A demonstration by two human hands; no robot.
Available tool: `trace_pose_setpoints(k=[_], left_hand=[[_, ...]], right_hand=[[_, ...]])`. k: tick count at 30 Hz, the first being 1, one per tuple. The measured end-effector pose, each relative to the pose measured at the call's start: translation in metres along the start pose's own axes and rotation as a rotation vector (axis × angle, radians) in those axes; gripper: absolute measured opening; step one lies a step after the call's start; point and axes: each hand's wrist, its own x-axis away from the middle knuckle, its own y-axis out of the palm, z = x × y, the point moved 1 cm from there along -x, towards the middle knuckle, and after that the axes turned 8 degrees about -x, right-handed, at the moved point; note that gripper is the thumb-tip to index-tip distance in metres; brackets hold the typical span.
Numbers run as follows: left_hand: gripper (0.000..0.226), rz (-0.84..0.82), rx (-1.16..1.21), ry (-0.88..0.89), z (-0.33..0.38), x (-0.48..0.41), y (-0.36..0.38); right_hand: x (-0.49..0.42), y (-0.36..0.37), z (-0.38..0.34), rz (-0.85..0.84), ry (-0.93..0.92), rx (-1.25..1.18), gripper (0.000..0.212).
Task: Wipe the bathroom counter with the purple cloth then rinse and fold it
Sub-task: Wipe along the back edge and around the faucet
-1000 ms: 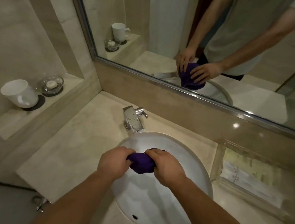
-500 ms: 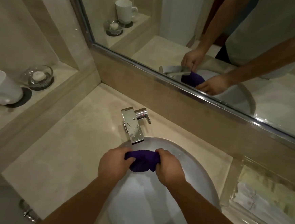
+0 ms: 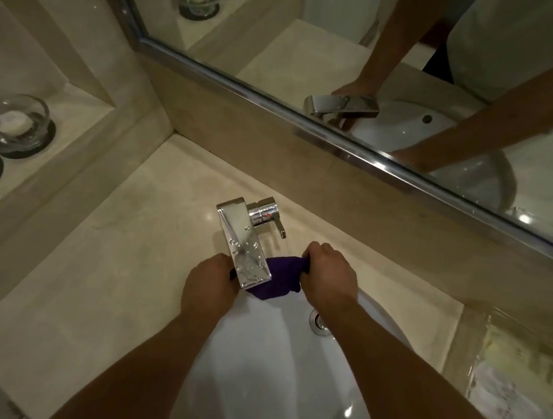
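The purple cloth is bunched into a wad between both my hands, right under the spout of the chrome faucet, which hides its left part. My left hand grips the cloth's left end and my right hand grips its right end. Both hands are over the back of the white sink basin. No water stream is visible. The beige stone counter surrounds the basin.
The sink drain lies just right of my right wrist. A glass candle holder stands on the raised ledge at left. A clear tray with papers sits on the counter at right. The mirror runs along the back wall.
Both hands have carried the bunched cloth away from me, from over the basin's middle to under the faucet spout. My head has leaned forward and down, closer to the faucet.
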Motion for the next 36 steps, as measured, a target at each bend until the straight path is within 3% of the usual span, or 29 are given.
trace_pose_setpoints(k=[8, 15, 22, 27, 31, 36], left_hand=[[0.011, 0.059, 0.035, 0.09, -0.01, 0.001, -0.01], [0.022, 0.036, 0.005, 0.067, -0.038, 0.013, -0.016], [0.012, 0.083, 0.009, 0.138, 0.006, 0.011, -0.015], [0.011, 0.05, 0.021, 0.116, -0.005, 0.018, -0.008], [0.023, -0.011, -0.06, 0.172, -0.024, 0.027, -0.005], [0.019, -0.066, -0.111, 0.158, -0.03, 0.045, -0.009]], right_hand=[[-0.007, 0.007, -0.009, -0.044, -0.024, -0.006, 0.022], [-0.006, 0.012, -0.03, -0.057, -0.083, -0.03, 0.017], [0.001, -0.014, 0.009, -0.067, -0.047, 0.038, 0.023], [0.005, -0.019, 0.013, -0.269, -0.083, 0.095, 0.025], [0.011, -0.015, -0.001, -0.425, -0.133, 0.219, 0.023], [0.028, -0.021, -0.009, -0.441, -0.176, 0.204, 0.028]])
